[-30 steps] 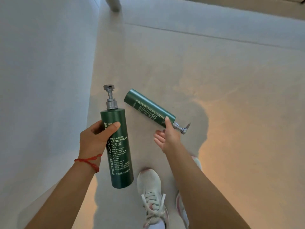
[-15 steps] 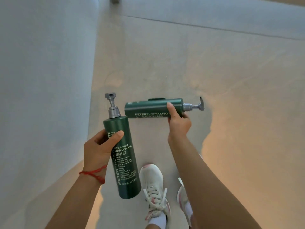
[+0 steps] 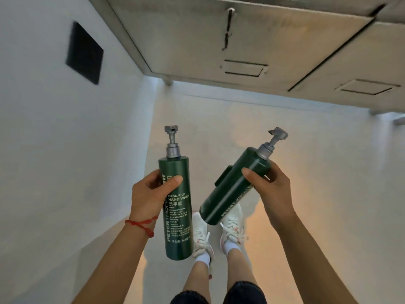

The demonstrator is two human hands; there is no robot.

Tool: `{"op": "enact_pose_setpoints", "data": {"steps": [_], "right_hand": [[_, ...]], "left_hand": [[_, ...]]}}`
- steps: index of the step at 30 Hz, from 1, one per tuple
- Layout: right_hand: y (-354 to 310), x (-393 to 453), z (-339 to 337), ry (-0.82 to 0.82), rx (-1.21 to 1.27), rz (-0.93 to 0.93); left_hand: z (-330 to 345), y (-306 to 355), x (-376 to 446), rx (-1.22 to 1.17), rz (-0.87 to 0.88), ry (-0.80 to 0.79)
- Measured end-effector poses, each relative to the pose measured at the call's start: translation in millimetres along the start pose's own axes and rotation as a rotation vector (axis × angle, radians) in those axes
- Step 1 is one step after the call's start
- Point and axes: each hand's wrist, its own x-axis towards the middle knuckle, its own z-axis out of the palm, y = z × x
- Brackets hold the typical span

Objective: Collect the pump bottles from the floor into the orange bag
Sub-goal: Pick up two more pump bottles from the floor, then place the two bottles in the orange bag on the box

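Two dark green pump bottles with grey pump heads are held up in front of me. My left hand (image 3: 151,194) grips the upright hand wash bottle (image 3: 178,216) around its upper half, white lettering facing me. My right hand (image 3: 270,189) holds the second bottle (image 3: 230,189) near its shoulder; this bottle tilts with its pump up to the right and its base down to the left. Both bottles are off the floor, above my white shoes. No orange bag is in view.
A pale wall (image 3: 54,150) with a dark square panel (image 3: 84,52) runs along the left. Grey metal cabinet fronts (image 3: 263,40) stand ahead, raised on short feet. The light floor (image 3: 328,172) stretches out to the right of my white shoes (image 3: 201,235).
My right hand took the second bottle off the floor and raised it, turning its pump upward. Both hands lifted as I stood up, and the view rose to show the cabinets.
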Motion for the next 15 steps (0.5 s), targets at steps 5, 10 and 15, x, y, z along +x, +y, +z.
{"op": "enact_pose_setpoints", "data": {"steps": [5,10,15], "right_hand": [[-85.8,-64.9,-19.1,-0.029,0.069,-0.035],[-145.3,-121.0,-46.9,-0.023,0.088,-0.076],[-184.7,-167.5,-99.3,0.047,0.116,-0.153]], "left_hand": [[3.5,61.0,-60.4,-0.038,0.030,-0.075],[9.0,118.2,-111.4,-0.013,0.072,-0.160],[32.4,171.6,-156.3,-0.015,0.117,-0.233]]}}
